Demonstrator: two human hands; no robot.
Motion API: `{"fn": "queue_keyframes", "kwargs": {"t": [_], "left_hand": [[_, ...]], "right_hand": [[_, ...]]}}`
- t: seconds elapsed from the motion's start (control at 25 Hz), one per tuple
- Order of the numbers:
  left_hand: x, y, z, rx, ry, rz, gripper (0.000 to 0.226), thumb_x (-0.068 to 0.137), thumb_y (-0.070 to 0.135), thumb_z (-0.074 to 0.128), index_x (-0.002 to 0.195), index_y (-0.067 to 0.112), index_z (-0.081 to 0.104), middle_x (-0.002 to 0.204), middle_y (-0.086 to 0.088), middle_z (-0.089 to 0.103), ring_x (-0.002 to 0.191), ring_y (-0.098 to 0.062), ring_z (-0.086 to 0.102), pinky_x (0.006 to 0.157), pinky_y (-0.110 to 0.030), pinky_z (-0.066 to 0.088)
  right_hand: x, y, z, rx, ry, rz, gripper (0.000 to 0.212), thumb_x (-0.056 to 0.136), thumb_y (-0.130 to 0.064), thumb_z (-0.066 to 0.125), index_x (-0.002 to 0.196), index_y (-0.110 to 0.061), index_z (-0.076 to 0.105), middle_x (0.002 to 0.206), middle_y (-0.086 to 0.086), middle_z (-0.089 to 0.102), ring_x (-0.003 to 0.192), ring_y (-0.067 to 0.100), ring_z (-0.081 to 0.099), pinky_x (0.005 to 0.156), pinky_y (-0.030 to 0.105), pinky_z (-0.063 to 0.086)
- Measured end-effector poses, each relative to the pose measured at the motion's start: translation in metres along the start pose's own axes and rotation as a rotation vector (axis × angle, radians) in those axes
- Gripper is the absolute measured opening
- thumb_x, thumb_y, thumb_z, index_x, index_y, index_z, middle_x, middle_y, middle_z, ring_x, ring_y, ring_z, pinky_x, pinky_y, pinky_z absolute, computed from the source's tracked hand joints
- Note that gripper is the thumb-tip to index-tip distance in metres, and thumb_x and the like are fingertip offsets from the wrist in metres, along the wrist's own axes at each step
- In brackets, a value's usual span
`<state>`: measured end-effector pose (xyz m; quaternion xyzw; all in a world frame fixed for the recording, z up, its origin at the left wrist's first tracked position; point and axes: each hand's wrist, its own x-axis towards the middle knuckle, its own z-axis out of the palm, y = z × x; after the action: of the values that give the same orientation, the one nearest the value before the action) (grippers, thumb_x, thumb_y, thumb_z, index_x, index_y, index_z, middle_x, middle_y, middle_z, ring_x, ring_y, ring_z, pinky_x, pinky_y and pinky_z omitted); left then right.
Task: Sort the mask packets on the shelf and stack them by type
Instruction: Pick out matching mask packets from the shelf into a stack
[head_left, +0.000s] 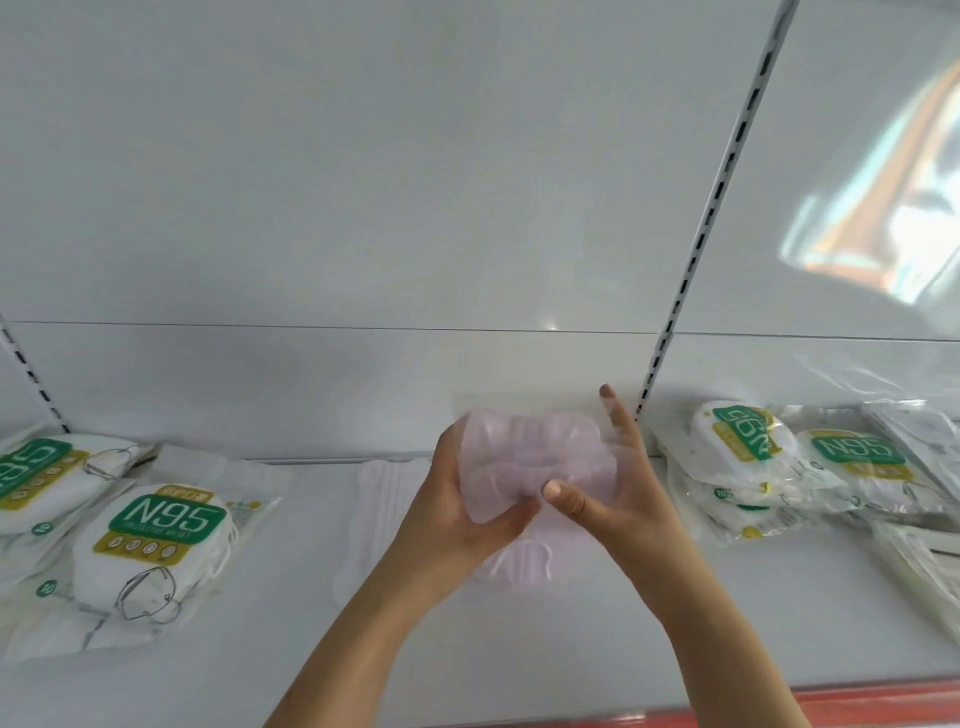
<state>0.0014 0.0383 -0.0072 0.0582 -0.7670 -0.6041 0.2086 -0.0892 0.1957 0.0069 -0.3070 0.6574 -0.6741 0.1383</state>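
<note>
While both hands grip | clear packet | pink masks inside

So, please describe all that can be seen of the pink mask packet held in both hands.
The pink mask packet is a clear, soft plastic bag with pale pink masks inside, their folds showing through. It is held up above the shelf, facing the camera. The left hand grips its left side with the thumb on the front; the right hand holds its right side, thumb in front, index finger straight up. Another pink packet lies below it.

Bright, even light, soft overall blur, glare patch upper right (coloured reflection), wide-angle bending at edges
</note>
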Motion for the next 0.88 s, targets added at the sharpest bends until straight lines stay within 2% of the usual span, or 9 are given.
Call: {"fn": "queue_keyframes", "kwargs": {"t": [0.04, 0.12, 0.2, 0.32, 0.4, 0.48, 0.6, 0.76, 0.88], "left_hand": [[0.003, -0.003, 0.006, 0.051, -0.008, 0.019, 0.055, 0.084, 0.033, 0.08, 0.131, 0.035, 0.052, 0.123, 0.02, 0.062, 0.117, 0.007, 0.057, 0.091, -0.021, 0.053], [0.006, -0.004, 0.015, 0.051, -0.011, 0.048, 0.04, 0.087, 0.032, 0.076, 0.122, 0.027, 0.059, 0.111, 0.016, 0.068, 0.108, 0.002, 0.064, 0.086, -0.026, 0.057], [0.004, -0.003, 0.015, 0.019, 0.017, 0.002, 0.042, 0.084, 0.033, 0.077, 0.118, 0.035, 0.054, 0.105, 0.024, 0.067, 0.1, 0.005, 0.066, 0.079, -0.015, 0.054], [-0.001, -0.013, 0.013, 0.129, -0.097, -0.069, 0.05, 0.082, 0.027, 0.078, 0.116, 0.049, 0.048, 0.105, 0.031, 0.064, 0.097, 0.016, 0.061, 0.074, -0.006, 0.049], [-0.006, -0.018, 0.017, 0.256, -0.162, -0.116, 0.041, 0.086, 0.027, 0.074, 0.108, 0.05, 0.048, 0.095, 0.025, 0.065, 0.086, 0.024, 0.057, 0.066, -0.001, 0.044], [-0.01, -0.018, 0.021, 0.29, -0.112, -0.1, 0.023, 0.087, 0.032, 0.074, 0.095, 0.042, 0.055, 0.078, 0.021, 0.065, 0.069, 0.018, 0.059, 0.059, -0.004, 0.044], [-0.012, -0.005, 0.025, 0.173, -0.086, -0.06, 0.018, 0.081, 0.034, 0.08, 0.075, 0.03, 0.064, 0.058, 0.02, 0.062, 0.05, 0.004, 0.054, 0.048, -0.01, 0.039], [-0.008, 0.002, 0.055, -0.137, -0.068, -0.135, 0.056, 0.048, 0.067, 0.089, 0.052, 0.019, 0.061, 0.05, 0.008, 0.052, 0.05, -0.007, 0.043, 0.055, -0.017, 0.036], [-0.014, 0.004, 0.094, -0.338, -0.214, -0.214, 0.065, 0.037, 0.079, 0.083, 0.062, 0.02, 0.076, 0.067, 0.006, 0.07, 0.064, -0.013, 0.059, 0.068, -0.02, 0.047]], "right_hand": [[-0.001, 0.003, 0.003, -0.028, 0.004, 0.0, 0.107, 0.061, -0.039, 0.091, 0.15, -0.039, 0.031, 0.127, -0.013, 0.065, 0.119, 0.007, 0.062, 0.096, 0.031, 0.052], [-0.001, 0.003, 0.001, -0.069, 0.08, -0.02, 0.067, 0.07, -0.029, 0.089, 0.128, -0.038, 0.057, 0.112, -0.02, 0.07, 0.107, 0.005, 0.067, 0.086, 0.028, 0.054], [0.001, -0.005, -0.003, -0.009, 0.152, -0.061, 0.034, 0.074, -0.018, 0.086, 0.097, -0.037, 0.07, 0.094, -0.01, 0.075, 0.092, 0.013, 0.071, 0.076, 0.028, 0.055], [0.0, -0.004, -0.014, 0.116, -0.012, -0.002, 0.06, 0.073, -0.021, 0.084, 0.127, -0.032, 0.059, 0.117, 0.004, 0.069, 0.107, 0.024, 0.069, 0.091, 0.04, 0.056], [-0.003, 0.002, -0.012, 0.029, -0.072, 0.076, 0.059, 0.075, -0.027, 0.083, 0.129, -0.015, 0.061, 0.117, 0.013, 0.07, 0.111, 0.03, 0.067, 0.098, 0.05, 0.052], [-0.006, -0.002, -0.011, 0.054, 0.028, 0.047, 0.034, 0.079, -0.02, 0.079, 0.109, -0.005, 0.072, 0.104, 0.016, 0.074, 0.101, 0.032, 0.071, 0.089, 0.046, 0.055], [-0.019, -0.022, -0.021, 0.374, 0.232, -0.019, 0.022, 0.082, -0.008, 0.074, 0.104, -0.005, 0.072, 0.099, 0.015, 0.073, 0.095, 0.029, 0.07, 0.085, 0.04, 0.055], [-0.053, -0.036, -0.056, 0.698, 0.466, -0.023, 0.034, 0.088, -0.009, 0.066, 0.122, -0.007, 0.066, 0.116, 0.018, 0.068, 0.108, 0.031, 0.066, 0.1, 0.045, 0.051], [-0.082, -0.024, -0.069, 0.822, 0.575, 0.012, 0.037, 0.092, -0.012, 0.062, 0.128, -0.003, 0.063, 0.126, 0.021, 0.065, 0.115, 0.034, 0.063, 0.105, 0.048, 0.047]]}}
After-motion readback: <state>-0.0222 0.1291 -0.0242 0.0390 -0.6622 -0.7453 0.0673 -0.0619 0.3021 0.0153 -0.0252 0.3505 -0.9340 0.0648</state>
